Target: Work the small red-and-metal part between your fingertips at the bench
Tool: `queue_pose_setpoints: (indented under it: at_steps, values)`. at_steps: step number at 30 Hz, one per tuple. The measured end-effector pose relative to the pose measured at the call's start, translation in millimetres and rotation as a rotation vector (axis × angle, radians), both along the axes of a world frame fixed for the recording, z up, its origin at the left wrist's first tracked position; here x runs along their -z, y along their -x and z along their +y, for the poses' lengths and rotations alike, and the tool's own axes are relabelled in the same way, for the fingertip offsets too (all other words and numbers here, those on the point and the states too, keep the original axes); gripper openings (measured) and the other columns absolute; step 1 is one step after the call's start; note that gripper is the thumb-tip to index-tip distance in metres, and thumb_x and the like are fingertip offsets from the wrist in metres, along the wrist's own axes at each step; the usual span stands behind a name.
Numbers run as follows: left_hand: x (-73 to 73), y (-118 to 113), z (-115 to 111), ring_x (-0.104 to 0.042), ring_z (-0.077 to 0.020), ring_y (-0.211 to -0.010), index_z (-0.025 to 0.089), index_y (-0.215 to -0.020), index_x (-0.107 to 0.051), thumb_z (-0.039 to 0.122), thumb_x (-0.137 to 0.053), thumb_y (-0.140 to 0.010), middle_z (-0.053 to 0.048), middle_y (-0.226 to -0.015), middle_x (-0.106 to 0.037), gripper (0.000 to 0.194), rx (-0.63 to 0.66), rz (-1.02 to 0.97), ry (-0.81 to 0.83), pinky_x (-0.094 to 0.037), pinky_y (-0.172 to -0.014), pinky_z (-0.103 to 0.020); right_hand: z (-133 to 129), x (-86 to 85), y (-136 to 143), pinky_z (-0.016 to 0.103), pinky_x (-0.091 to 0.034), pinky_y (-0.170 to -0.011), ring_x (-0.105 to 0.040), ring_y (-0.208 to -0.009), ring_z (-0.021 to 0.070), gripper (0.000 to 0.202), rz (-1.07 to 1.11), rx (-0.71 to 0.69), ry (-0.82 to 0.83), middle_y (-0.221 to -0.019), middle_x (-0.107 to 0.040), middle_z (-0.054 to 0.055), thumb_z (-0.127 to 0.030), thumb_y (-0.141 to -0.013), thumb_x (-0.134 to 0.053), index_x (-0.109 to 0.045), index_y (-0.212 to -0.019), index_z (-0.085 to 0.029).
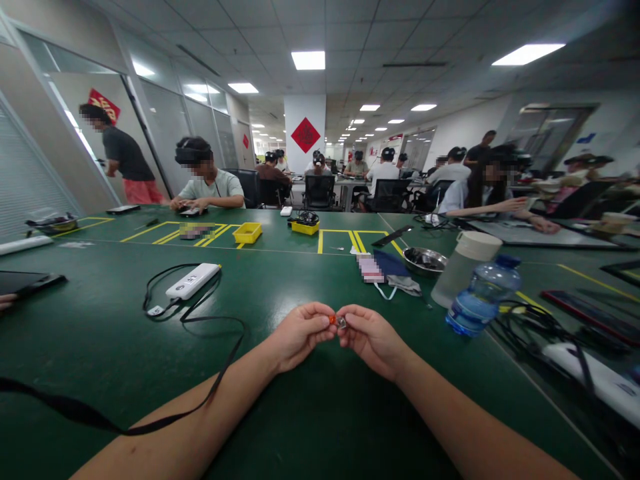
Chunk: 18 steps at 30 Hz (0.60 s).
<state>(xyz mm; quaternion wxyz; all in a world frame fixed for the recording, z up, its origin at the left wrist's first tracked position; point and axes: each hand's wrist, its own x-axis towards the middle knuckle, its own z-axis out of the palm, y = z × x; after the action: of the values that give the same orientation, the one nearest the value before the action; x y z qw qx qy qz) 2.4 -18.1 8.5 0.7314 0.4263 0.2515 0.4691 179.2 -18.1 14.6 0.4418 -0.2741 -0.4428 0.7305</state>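
Lining up crosswise: orange piece (332, 320), metal piece (341, 323)

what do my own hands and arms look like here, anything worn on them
Both your left hand and your right hand are bare, with no gloves, rings or watch to be seen. The forearms show no sleeves as far as they are in view. A black strap passes over the left forearm; whether it is fastened to anything you wear cannot be told.
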Motion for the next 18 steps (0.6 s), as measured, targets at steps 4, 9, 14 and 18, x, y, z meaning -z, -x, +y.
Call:
queue_pose_setpoints:
  at_steps: [4,9,14,18]
  values:
    - [2.1,0.5,2.8,-0.061,-0.0116,-0.069,0.011,-0.091,-0.063,0.016,-0.062,-0.072,-0.006,-0.078,-0.065,0.020,-0.066,0.308,-0.090,-0.048,-0.066,-0.023,3.0,5.8,1.0,0.025,-0.045,-0.056,-0.061,-0.057,0.0120,0.015,-0.240,0.097,-0.006,-0.073,-0.066,0.005,-0.027,-0.075,-0.059,-0.060,-0.084,-0.015]
    - [4.2,-1.2,5.6,-0.058,-0.0110,-0.059,0.012,-0.090,-0.062,0.009,-0.052,-0.070,-0.002,-0.069,-0.064,0.023,-0.182,0.621,-0.257,-0.045,-0.059,-0.023,3.6,6.1,4.2,0.023,-0.044,-0.052,-0.064,-0.057,0.0134,0.016,-0.473,0.243,-0.144,-0.072,-0.066,0.003,-0.025,-0.072,-0.058,-0.059,-0.085,-0.016]
    - [3.1,-2.6,5.5,-0.059,-0.0123,-0.063,0.014,-0.084,-0.062,0.011,-0.055,-0.069,-0.002,-0.070,-0.064,0.017,-0.312,0.703,-0.426,-0.044,-0.059,-0.022,2.7,4.6,5.6,0.029,-0.051,-0.067,-0.066,-0.073,0.0170,0.017,-0.429,0.294,-0.251,-0.079,-0.068,0.004,-0.023,-0.071,-0.061,-0.060,-0.086,-0.016]
    - [1.6,-2.2,4.2,-0.060,-0.0141,-0.069,0.015,-0.086,-0.063,0.018,-0.059,-0.072,-0.004,-0.076,-0.065,0.015,-0.365,0.619,-0.466,-0.045,-0.064,-0.024,1.5,2.7,6.1,0.034,-0.051,-0.077,-0.066,-0.078,0.0180,0.015,-0.362,0.292,-0.313,-0.082,-0.069,0.005,-0.022,-0.069,-0.064,-0.061,-0.083,-0.017]
